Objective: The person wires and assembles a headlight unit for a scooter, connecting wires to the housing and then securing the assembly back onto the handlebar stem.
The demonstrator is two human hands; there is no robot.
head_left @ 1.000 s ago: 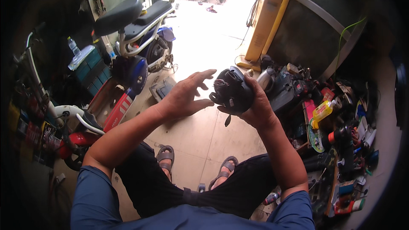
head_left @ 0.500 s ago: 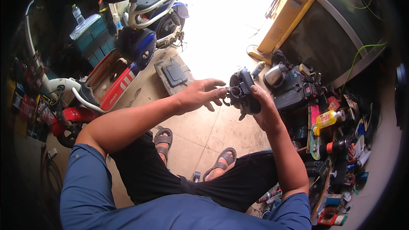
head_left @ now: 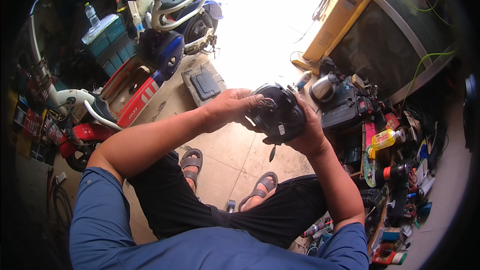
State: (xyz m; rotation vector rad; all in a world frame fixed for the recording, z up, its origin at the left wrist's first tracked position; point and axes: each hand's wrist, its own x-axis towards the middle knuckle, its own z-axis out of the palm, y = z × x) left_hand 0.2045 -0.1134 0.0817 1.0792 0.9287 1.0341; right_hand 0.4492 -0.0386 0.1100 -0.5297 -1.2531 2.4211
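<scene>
Between my hands, above the floor in front of my knees, is a black rounded plastic housing (head_left: 286, 115). It has a small white label, and a bundle of thin wires (head_left: 269, 104) shows in its face. My left hand (head_left: 231, 109) grips its left side, the thumb lying by the wires and the other fingers partly hidden behind. My right hand (head_left: 311, 132) is wrapped round its right side and lower edge. A small dark tab (head_left: 272, 153) hangs below the housing.
A white electric scooter (head_left: 192, 7) and a red-and-white scooter body (head_left: 137, 102) stand at left. A grey toolbox (head_left: 202, 84) lies on the floor ahead. At right are a black case (head_left: 342, 102), a yellow bottle (head_left: 386, 140) and crowded tools. A tall cardboard box (head_left: 334, 25) leans behind.
The housing has been turned so that its broad face with the wires and label shows. My left hand, whose fingers were spread beside it, has closed on its left side.
</scene>
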